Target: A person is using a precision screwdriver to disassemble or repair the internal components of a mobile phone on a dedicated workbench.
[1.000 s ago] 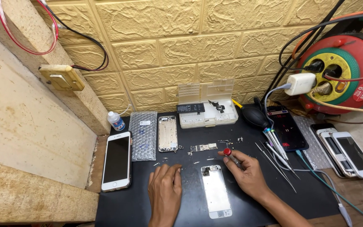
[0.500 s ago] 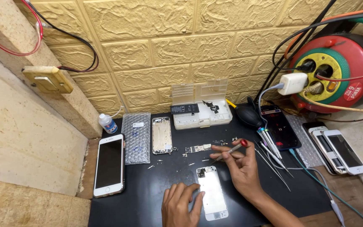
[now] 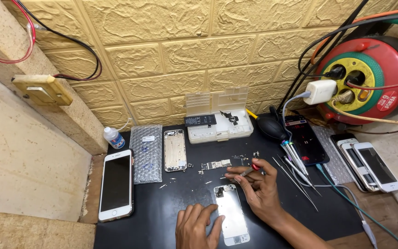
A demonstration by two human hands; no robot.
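Observation:
A stripped phone screen panel (image 3: 231,213) lies face down on the black mat (image 3: 162,216). My left hand (image 3: 197,227) rests flat on the mat, fingers touching the panel's left edge. My right hand (image 3: 257,186) grips a small screwdriver with a red cap (image 3: 249,169), its tip pointing left just above the panel's top end. A small circuit board (image 3: 216,164) and loose tiny parts lie just beyond the screwdriver.
An empty metal phone housing (image 3: 175,150), bubble-wrap pouch (image 3: 146,152), white-framed phone (image 3: 115,184) and small bottle (image 3: 114,138) lie left. A clear parts box (image 3: 217,122) stands at the back. Tweezers and drivers (image 3: 295,170), a dark phone (image 3: 305,138), stacked phones (image 3: 369,166) and a cable reel (image 3: 360,78) are right.
My right hand has drawn the screwdriver down toward the panel's top. My left hand has slid onto the panel's left edge. The camera has shifted slightly.

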